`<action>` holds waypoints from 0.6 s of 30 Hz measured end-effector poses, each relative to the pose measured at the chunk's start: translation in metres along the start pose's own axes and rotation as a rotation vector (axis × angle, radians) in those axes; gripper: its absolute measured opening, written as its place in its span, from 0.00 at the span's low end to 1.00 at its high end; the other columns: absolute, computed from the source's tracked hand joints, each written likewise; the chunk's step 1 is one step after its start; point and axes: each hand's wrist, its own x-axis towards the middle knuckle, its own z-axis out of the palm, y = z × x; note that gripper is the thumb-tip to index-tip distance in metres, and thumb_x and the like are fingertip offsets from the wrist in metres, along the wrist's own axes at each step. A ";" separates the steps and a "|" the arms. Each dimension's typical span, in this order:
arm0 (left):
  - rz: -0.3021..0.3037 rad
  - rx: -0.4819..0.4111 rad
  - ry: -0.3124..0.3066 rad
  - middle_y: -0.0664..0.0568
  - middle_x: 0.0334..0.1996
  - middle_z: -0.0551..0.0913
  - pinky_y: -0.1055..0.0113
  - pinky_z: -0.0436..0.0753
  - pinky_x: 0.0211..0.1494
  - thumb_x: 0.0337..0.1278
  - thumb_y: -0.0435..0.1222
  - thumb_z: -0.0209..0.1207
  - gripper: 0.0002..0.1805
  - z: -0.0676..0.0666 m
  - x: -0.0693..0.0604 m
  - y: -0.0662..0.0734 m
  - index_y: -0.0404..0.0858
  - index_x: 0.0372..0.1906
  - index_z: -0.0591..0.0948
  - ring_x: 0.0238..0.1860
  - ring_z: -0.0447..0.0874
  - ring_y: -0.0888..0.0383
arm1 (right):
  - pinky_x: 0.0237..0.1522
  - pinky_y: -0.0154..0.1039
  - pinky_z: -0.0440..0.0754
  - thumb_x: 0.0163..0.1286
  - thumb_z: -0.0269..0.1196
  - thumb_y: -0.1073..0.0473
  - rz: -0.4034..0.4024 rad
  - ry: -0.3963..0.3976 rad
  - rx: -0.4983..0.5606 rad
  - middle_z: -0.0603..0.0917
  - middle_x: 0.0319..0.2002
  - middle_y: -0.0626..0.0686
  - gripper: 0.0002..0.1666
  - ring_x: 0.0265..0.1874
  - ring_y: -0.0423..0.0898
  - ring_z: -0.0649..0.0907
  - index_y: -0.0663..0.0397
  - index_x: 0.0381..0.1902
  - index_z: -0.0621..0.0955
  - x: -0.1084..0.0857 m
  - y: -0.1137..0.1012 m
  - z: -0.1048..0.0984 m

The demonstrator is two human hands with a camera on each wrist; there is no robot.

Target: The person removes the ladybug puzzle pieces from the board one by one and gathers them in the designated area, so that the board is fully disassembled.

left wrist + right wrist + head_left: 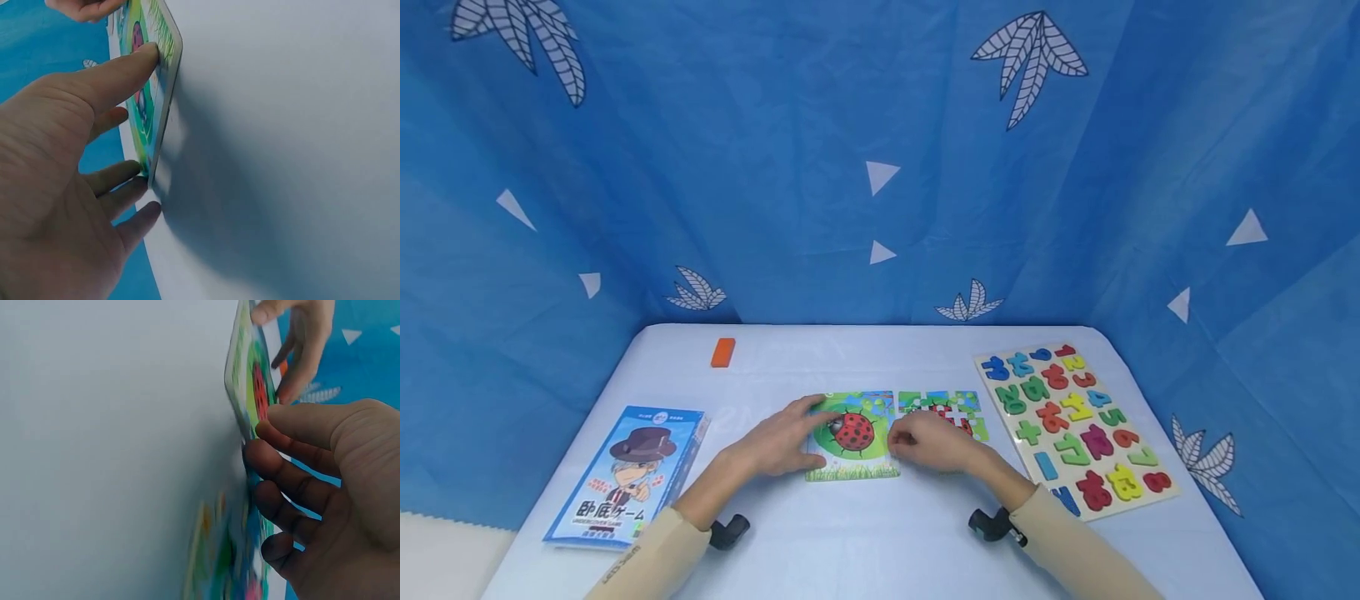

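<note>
A square ladybug picture board [853, 457] lies on the table between both hands. My left hand [781, 440] spreads over its left side; in the left wrist view the thumb rests on the picture and the other fingertips are at the edge. With curled fingers, my right hand [934, 440] pinches the board's right edge between thumb and forefinger, as the right wrist view shows. Just right of the board are ladybug jigsaw pieces [927, 397], laid close together with small gaps and partly hidden by the right hand. In the right wrist view these pieces [212, 556] are blurred.
A wooden number board [1075, 425] with coloured numbers lies tilted at the right. At the left is a blue game box [628, 475]. An orange block [723, 352] sits toward the back. Blue cloth [880, 208] surrounds the white table [850, 550].
</note>
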 end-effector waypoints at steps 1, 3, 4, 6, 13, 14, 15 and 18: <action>-0.012 -0.003 -0.009 0.44 0.76 0.61 0.44 0.70 0.70 0.52 0.52 0.73 0.42 -0.001 0.000 0.000 0.52 0.73 0.71 0.75 0.61 0.43 | 0.37 0.32 0.77 0.72 0.65 0.54 -0.010 0.004 -0.001 0.80 0.31 0.35 0.03 0.32 0.35 0.76 0.42 0.39 0.87 0.003 -0.003 0.003; -0.026 -0.006 -0.025 0.45 0.77 0.60 0.44 0.69 0.70 0.53 0.54 0.72 0.43 -0.002 0.000 -0.001 0.53 0.74 0.70 0.75 0.60 0.44 | 0.39 0.32 0.77 0.71 0.66 0.53 -0.021 0.010 -0.012 0.80 0.33 0.35 0.05 0.34 0.35 0.76 0.42 0.41 0.87 0.008 -0.011 0.008; -0.027 -0.007 -0.031 0.45 0.77 0.60 0.44 0.69 0.71 0.53 0.54 0.72 0.43 -0.002 0.000 -0.002 0.53 0.74 0.69 0.75 0.60 0.44 | 0.39 0.32 0.77 0.70 0.67 0.52 -0.028 0.016 -0.027 0.80 0.34 0.36 0.06 0.36 0.35 0.76 0.42 0.42 0.87 0.011 -0.014 0.010; -0.022 -0.004 -0.034 0.45 0.77 0.60 0.44 0.69 0.70 0.53 0.55 0.71 0.43 -0.003 0.001 -0.003 0.53 0.75 0.69 0.75 0.60 0.43 | 0.42 0.33 0.77 0.70 0.67 0.50 -0.042 0.025 -0.052 0.80 0.37 0.35 0.09 0.39 0.35 0.76 0.41 0.46 0.87 0.016 -0.019 0.015; -0.001 0.003 -0.039 0.44 0.76 0.61 0.42 0.69 0.70 0.53 0.56 0.71 0.43 -0.004 0.002 -0.004 0.52 0.74 0.70 0.75 0.61 0.42 | 0.50 0.36 0.79 0.69 0.67 0.49 -0.097 0.030 -0.137 0.83 0.48 0.40 0.18 0.48 0.38 0.78 0.42 0.56 0.85 0.029 -0.038 0.030; 0.003 0.005 -0.037 0.44 0.76 0.61 0.42 0.69 0.70 0.53 0.55 0.71 0.43 -0.004 0.002 -0.004 0.51 0.74 0.70 0.75 0.61 0.42 | 0.51 0.37 0.79 0.69 0.67 0.48 -0.101 0.034 -0.158 0.83 0.49 0.40 0.19 0.49 0.38 0.78 0.42 0.57 0.84 0.030 -0.040 0.032; 0.006 0.007 -0.035 0.44 0.76 0.62 0.42 0.69 0.70 0.53 0.55 0.71 0.43 -0.004 0.002 -0.004 0.51 0.74 0.70 0.75 0.61 0.42 | 0.51 0.37 0.79 0.69 0.67 0.48 -0.105 0.039 -0.176 0.83 0.50 0.41 0.20 0.49 0.38 0.78 0.42 0.57 0.84 0.031 -0.041 0.035; 0.015 0.016 -0.030 0.44 0.75 0.62 0.43 0.69 0.71 0.53 0.55 0.71 0.43 -0.004 0.001 -0.004 0.50 0.73 0.71 0.74 0.62 0.43 | 0.52 0.38 0.78 0.69 0.67 0.46 -0.108 0.048 -0.228 0.81 0.50 0.42 0.22 0.50 0.40 0.78 0.43 0.59 0.82 0.033 -0.045 0.041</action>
